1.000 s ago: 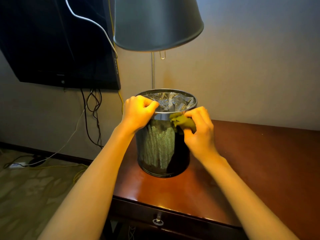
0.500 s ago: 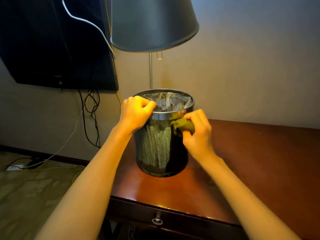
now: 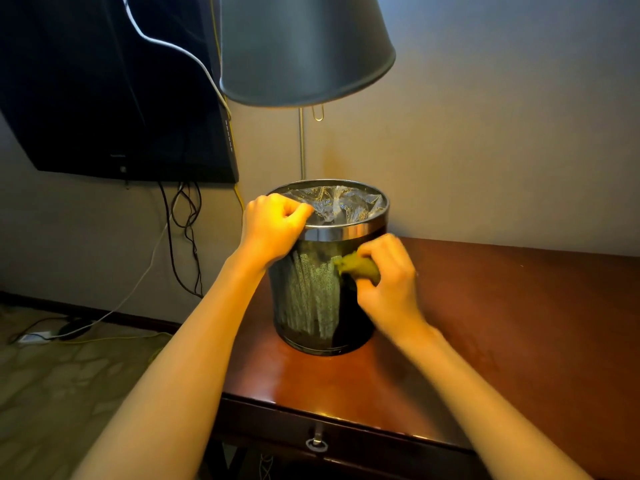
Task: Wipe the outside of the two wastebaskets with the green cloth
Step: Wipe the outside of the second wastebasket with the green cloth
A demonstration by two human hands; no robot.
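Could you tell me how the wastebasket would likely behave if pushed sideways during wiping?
Probably light: the wastebasket shows only a clear liner. It may slide on the glossy desk, which is likely why the left hand grips its rim.

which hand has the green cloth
The right hand holds the green cloth against the wastebasket; the left hand only grips its rim.
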